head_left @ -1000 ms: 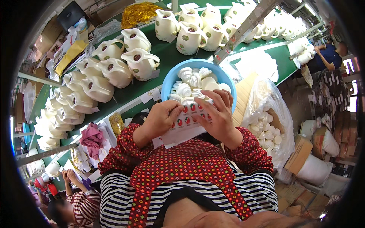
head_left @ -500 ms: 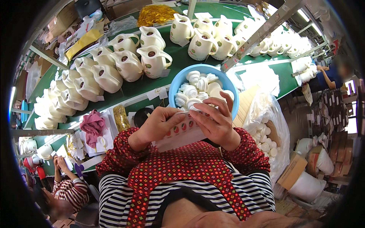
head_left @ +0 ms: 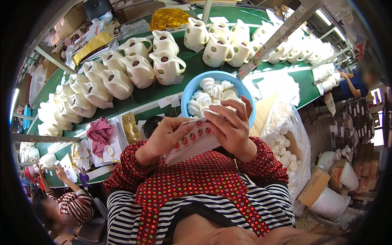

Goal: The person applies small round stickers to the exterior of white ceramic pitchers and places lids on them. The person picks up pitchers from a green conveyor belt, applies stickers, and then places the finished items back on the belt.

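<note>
A white sheet of small round red and green stickers (head_left: 192, 143) is held up in front of my chest, slightly tilted. My left hand (head_left: 163, 136) pinches its left upper part between thumb and fingers. At the sheet's right end my right hand (head_left: 232, 130) is closed, its bent fingers against the edge; the thumb tip is partly hidden. Just beyond both hands stands a light blue basin (head_left: 188, 92) full of white ribbed plastic lids (head_left: 204, 98).
Rows of cream jugs (head_left: 165, 67) stand on the green table (head_left: 192, 67). A pink cloth (head_left: 99, 134) lies left, near a black round object (head_left: 152, 125). Right of me is a clear bag of white caps (head_left: 300, 141). A slanted metal post (head_left: 281, 34) crosses the table. Two other people work nearby.
The sheet has tilted up on its right side, and my right hand has lifted slightly with it. At the lower left, the other person's hands have moved apart toward a jug.
</note>
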`<action>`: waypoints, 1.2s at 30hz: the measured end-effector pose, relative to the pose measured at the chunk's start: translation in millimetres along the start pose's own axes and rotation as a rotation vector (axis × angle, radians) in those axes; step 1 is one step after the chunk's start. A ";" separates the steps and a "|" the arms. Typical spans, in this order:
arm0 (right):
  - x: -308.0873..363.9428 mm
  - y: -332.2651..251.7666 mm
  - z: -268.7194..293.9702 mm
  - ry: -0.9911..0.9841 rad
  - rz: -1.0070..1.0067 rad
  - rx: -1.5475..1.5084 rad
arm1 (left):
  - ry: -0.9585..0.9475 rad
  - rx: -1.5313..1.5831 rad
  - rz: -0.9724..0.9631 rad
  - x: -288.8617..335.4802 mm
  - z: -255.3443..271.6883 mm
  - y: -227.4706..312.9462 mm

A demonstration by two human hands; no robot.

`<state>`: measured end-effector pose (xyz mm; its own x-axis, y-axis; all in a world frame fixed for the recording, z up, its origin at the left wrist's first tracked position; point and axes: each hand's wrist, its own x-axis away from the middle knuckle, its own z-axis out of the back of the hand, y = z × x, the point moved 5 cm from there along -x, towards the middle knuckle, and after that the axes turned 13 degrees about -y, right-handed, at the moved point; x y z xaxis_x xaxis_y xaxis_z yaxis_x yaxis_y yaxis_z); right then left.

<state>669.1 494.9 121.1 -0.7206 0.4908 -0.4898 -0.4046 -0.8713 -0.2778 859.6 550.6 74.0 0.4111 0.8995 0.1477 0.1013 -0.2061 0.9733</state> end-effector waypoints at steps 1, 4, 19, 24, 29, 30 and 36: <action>0.9 -1.6 0.8 0.023 0.022 0.004 | -0.012 0.065 -0.006 0.0 0.9 -3.3; 3.1 -4.0 1.7 0.067 0.076 -0.002 | -0.026 0.205 0.023 1.0 5.8 -13.4; -18.1 10.5 6.9 -0.124 -0.003 -0.208 | -0.063 -0.132 0.033 -0.5 17.0 -5.5; -20.0 16.7 1.0 -0.181 -0.049 -0.250 | 0.079 -1.127 -0.173 -3.2 9.4 42.4; -23.1 15.4 0.5 -0.184 -0.036 -0.173 | 0.243 -1.563 -0.148 -4.2 -6.8 51.3; -22.3 16.1 -1.2 -0.182 -0.037 -0.165 | 0.280 -1.619 -0.105 -4.3 -7.7 49.4; -19.9 17.2 -5.2 -0.173 -0.054 -0.101 | 0.297 -1.727 -0.060 -8.6 -14.1 36.1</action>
<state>679.4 470.2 121.8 -0.7890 0.5213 -0.3252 -0.3927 -0.8350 -0.3855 847.0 540.8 110.3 0.2584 0.9642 -0.0598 -0.9659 0.2590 0.0037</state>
